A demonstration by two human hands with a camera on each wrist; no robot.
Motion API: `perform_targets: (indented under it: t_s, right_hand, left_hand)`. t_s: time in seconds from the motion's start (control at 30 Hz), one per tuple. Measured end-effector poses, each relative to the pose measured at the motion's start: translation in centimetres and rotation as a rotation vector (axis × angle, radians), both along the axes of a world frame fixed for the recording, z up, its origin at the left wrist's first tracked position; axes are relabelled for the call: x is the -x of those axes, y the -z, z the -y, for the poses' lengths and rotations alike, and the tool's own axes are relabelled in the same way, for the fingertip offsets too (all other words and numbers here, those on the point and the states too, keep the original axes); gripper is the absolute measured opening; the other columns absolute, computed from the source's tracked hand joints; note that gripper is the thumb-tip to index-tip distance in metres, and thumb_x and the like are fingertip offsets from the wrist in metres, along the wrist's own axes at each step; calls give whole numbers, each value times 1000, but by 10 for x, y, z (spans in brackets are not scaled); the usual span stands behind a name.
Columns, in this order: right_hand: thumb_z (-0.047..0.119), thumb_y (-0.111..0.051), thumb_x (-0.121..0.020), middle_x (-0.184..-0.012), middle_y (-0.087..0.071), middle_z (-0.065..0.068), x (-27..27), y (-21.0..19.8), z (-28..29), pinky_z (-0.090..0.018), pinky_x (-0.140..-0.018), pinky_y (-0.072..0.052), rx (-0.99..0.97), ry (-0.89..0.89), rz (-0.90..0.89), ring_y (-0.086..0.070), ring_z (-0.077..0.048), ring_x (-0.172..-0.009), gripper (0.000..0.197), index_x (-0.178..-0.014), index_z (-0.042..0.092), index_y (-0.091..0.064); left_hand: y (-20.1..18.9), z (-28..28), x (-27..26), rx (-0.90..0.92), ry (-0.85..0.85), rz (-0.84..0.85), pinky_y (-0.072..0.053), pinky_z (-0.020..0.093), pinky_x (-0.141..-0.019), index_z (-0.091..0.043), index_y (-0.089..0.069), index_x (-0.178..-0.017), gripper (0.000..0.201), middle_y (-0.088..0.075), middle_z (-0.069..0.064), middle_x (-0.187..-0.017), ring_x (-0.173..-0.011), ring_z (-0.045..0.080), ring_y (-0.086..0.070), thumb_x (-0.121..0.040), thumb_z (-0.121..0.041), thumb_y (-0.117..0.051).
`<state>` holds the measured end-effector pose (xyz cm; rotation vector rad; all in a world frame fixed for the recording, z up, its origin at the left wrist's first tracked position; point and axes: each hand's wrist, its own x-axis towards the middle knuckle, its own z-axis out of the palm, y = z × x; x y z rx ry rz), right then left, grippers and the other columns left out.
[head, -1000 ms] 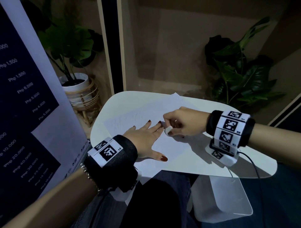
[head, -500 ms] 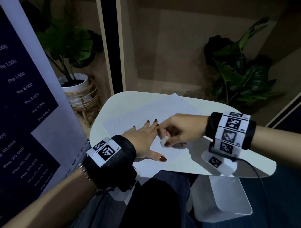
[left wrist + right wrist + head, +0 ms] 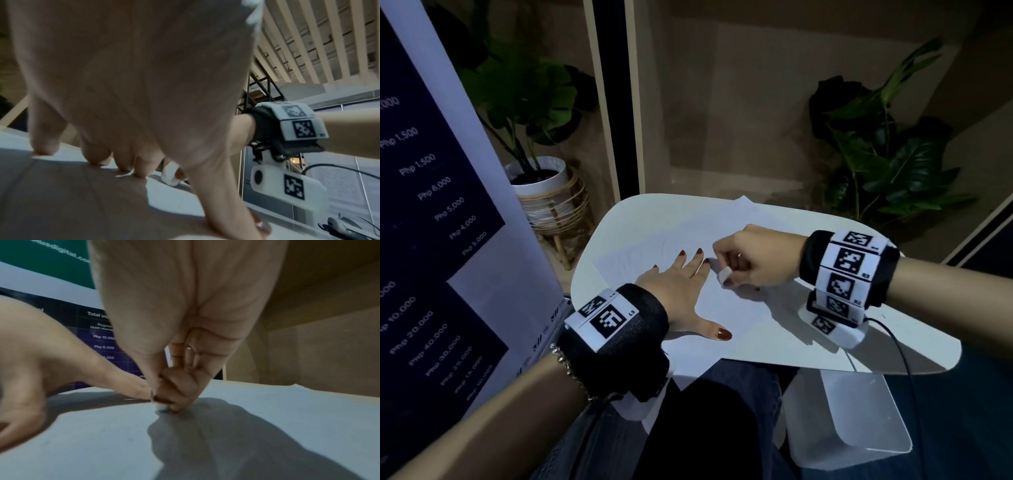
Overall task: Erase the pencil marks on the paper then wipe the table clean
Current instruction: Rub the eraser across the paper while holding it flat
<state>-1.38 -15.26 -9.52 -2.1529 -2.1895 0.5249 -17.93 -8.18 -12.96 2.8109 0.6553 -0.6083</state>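
Right hand (image 3: 748,262) pinches eraser (image 3: 723,275), pulled back toward right from half-second-ago spot, tip on paper (image 3: 726,308) beside left fingertips. Left hand (image 3: 681,291) flat, fingers spread, pinning paper to table (image 3: 893,349). Rubbing stroke ongoing; faint marks (image 3: 640,255) remain, wiping not started.

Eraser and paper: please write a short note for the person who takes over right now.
Left hand: flat, fingers spread, pressing the paper onto the white table.
Right hand: pinch grip on the small white eraser, its tip on the paper beside the left fingertips.
Done: cannot tell how much is erased; faint pencil marks show beyond the left fingers.
Left: erase those marks, then wipe the table. No cloth is in view.
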Motion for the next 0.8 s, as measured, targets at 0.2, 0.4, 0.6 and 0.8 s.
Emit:
perform_targets:
  t_s: [0.2, 0.4, 0.6, 0.8]
  right_hand:
    - [18, -72, -88, -62, -64, 10, 2, 0, -1, -24, -65, -47, 119, -52, -103, -58, -5, -56, 16, -86, 12, -57]
    - [17, -73, -88, -63, -64, 5, 8, -1, 2, -15, -59, -44, 179, -87, -160, -57, -5, -53, 19, -86, 9, -55]
    - [27, -74, -87, -66, -59, 7, 0, 2, -10, -23, -63, -37, -45, -32, 40, -51, -2, -59, 20, -86, 14, -58]
    - [13, -73, -89, -62, -66, -1, 12, 0, 1, -18, -57, -47, 238, -80, -300, -57, -8, -47, 19, -83, 8, -55]
  left_hand:
    - [0, -1, -1, 11, -10, 11, -6, 47, -120, -24, 14, -156, 117, 25, -7, -160, -149, 15, 17, -76, -80, -51]
    - [1, -1, 0, 31, -23, 22, -6, 48, -120, -25, 13, -156, 119, 24, -8, -161, -149, 14, 16, -74, -80, -53]
    - [1, -1, 0, 10, -4, 6, -5, 48, -120, -21, 18, -155, 120, 23, -8, -161, -149, 15, 17, -76, -81, -49]
    - [1, -3, 0, 50, -15, 33, -5, 48, -120, -31, 4, -157, 112, 23, -9, -161, -149, 14, 17, -74, -80, -54]
